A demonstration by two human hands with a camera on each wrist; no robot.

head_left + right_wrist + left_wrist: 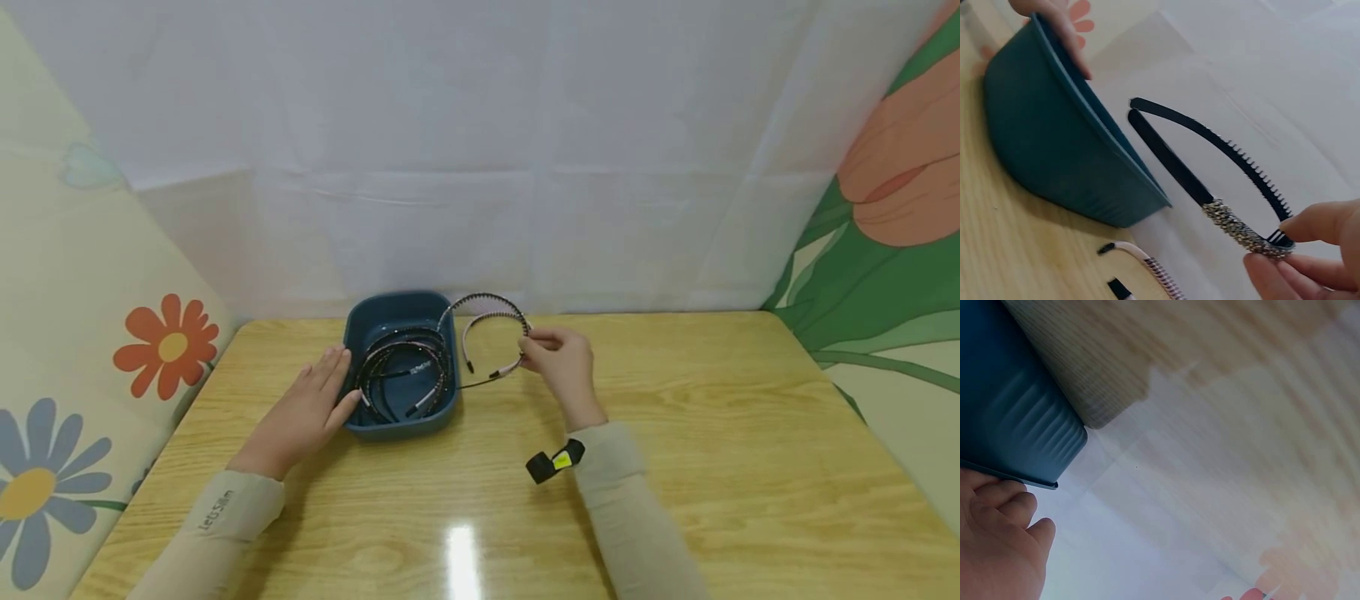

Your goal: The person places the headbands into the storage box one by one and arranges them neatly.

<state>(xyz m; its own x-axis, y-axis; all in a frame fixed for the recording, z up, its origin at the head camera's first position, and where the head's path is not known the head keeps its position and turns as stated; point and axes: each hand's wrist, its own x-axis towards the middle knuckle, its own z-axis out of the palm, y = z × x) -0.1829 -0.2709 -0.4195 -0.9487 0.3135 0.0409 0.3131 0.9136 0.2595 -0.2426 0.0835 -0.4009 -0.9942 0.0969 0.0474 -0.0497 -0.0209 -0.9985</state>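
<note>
A wooden table (712,433) stands against a white sheet backdrop, with flowered panels at either side. Your left hand (303,412) lies flat, fingers straight and together, against the left wall of the blue bin (360,321), which holds several headbands. Your right hand (558,358) pinches a beaded black headband (1235,226) between thumb and fingertips, just right of the bin, above the table.

Bright even light, glare on the table (462,558), wrist views blurred.
</note>
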